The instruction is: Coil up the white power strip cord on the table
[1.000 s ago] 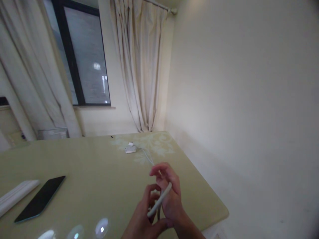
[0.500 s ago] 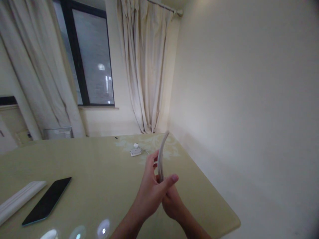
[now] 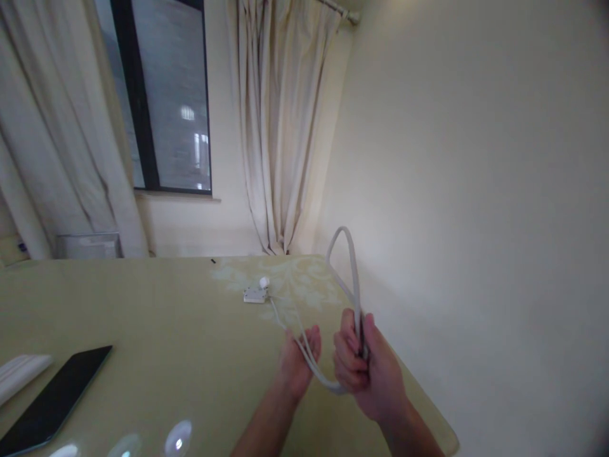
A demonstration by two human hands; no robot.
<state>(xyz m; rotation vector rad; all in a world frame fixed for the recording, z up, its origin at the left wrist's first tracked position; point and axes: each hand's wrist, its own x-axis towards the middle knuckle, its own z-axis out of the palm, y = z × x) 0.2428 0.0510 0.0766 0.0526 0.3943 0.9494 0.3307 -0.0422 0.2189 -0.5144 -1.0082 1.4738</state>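
Observation:
My right hand (image 3: 373,371) is closed around a looped white power cord (image 3: 355,266), whose loop stands up above the fist. From under that fist the cord bends left and runs back across the table to a small white power strip (image 3: 255,296). A round white plug (image 3: 264,282) is right by the strip. My left hand (image 3: 299,365) is half cupped, palm turned up, its fingers apart from the fist. The cord passes across its palm and fingers without being gripped.
The pale green table (image 3: 190,330) has its right edge close to the wall (image 3: 476,222). At the left lie a dark flat tablet-like slab (image 3: 57,400) and a long white object (image 3: 21,374). A tiny black piece (image 3: 213,261) is near the far edge. Curtains (image 3: 280,127) hang behind.
My hands have come apart: the right moved right and up with the looped cord, the left stayed lower left. The cord's loop has opened wider. The view has shifted slightly.

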